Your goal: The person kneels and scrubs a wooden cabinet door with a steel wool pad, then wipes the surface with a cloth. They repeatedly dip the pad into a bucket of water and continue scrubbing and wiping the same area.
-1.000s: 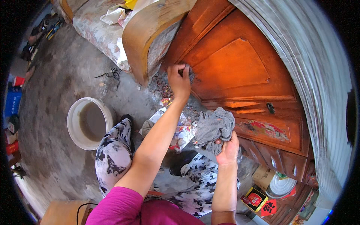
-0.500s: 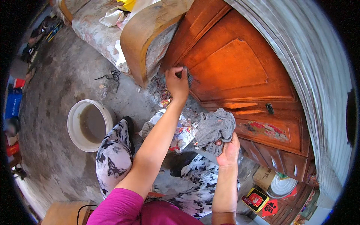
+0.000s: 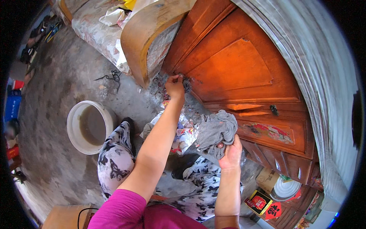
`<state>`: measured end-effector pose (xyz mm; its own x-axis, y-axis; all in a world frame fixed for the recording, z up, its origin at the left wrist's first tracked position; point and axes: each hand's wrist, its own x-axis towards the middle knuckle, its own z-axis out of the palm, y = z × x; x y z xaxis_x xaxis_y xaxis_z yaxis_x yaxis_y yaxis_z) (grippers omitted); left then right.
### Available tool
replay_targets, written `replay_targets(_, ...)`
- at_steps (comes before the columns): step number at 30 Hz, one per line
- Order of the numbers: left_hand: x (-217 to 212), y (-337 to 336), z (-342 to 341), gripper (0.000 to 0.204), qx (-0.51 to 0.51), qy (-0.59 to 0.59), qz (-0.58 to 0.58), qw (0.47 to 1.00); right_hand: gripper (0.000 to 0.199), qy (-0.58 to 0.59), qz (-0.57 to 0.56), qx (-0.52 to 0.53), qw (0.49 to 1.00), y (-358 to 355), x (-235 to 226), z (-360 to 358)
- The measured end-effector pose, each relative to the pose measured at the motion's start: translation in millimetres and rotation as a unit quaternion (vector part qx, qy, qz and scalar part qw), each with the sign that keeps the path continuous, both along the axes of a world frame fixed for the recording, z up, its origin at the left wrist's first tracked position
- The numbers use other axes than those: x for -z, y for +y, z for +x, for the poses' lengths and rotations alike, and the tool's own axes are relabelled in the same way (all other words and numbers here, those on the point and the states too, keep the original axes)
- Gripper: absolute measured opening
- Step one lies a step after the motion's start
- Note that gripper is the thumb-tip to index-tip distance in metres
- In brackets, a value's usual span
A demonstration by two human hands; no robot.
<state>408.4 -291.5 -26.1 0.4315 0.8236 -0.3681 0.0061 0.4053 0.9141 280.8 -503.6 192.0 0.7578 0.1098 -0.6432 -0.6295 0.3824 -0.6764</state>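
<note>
My left hand (image 3: 174, 88) reaches to the lower corner of the reddish-brown wooden cabinet (image 3: 228, 68). Its fingers are closed on a dark, wiry scouring pad (image 3: 186, 83), which is at the cabinet's lower edge. A crumpled grey cloth (image 3: 217, 131) is gripped in my right hand (image 3: 231, 154), bunched over the fingers in front of the cabinet's lower panel. Below my left forearm, torn shiny wrappers and bits of litter (image 3: 186, 139) lie on the floor, partly hidden by the arm.
A white bucket (image 3: 71, 133) of murky water stands left of my knee. A sofa with a wooden armrest (image 3: 134, 34) borders the cabinet. Black cord (image 3: 113, 76) lies on the concrete floor (image 3: 49, 103). A round metal lid (image 3: 286, 189) and a box (image 3: 258, 202) sit at lower right.
My left hand has moved slightly down and left along the cabinet's lower corner, showing more of the scouring pad. My right hand still holds the cloth in nearly the same place.
</note>
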Motion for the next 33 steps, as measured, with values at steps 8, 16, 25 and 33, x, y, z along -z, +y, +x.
replay_targets(8, -116, -32, 6, 0.012, -0.055, -0.151, 0.223, 0.961, 0.039, -0.02, -0.016, 0.01, 1.0, -15, -7, -4)
replay_targets(16, 14, 4, 4, 0.011, -0.075, -0.047, 0.128, 0.988, 0.037, 0.019, -0.018, 0.043, 0.999, 6, -14, -1)
replay_targets(25, -24, -3, 18, 0.008, -0.149, -0.101, -0.221, 0.958, 0.04, 0.007, -0.034, 0.043, 0.998, -5, -12, -3)
replay_targets(33, 16, -1, 9, 0.013, -0.107, -0.047, 0.141, 0.983, 0.042, -0.015, -0.006, 0.001, 1.0, -13, -7, -5)
